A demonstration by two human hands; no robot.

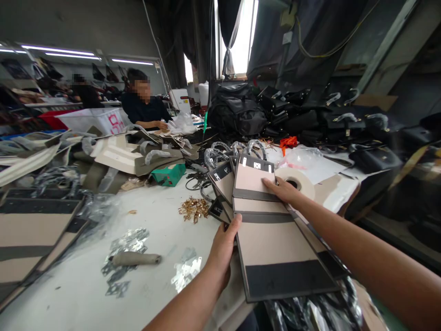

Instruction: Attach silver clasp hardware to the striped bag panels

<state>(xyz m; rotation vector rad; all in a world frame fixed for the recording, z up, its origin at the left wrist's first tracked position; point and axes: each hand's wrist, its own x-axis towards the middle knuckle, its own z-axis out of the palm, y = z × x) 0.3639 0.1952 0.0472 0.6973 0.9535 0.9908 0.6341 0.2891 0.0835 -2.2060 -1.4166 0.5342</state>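
A long beige panel with dark grey bands (272,241) lies across a stack of similar panels at the table's near right edge. My left hand (222,248) grips its left edge, thumb on top and the other fingers hidden underneath. On the upper right edge rests my right hand (283,189), its thumb and fingers closed about the border. White metal plates show at the panel's far end. Clear-wrapped handles (220,154) stick out behind the stack. Left of it sits a heap of small gold-coloured metal fittings (193,209).
Flat silver metal plates (129,241) lie on the white table with a grey-wrapped tool handle (136,259) over them. A green box (168,175), a tape roll (299,181), and more panels (31,225) surround the work. Black bags (237,110) pile up behind; a person (144,103) sits across.
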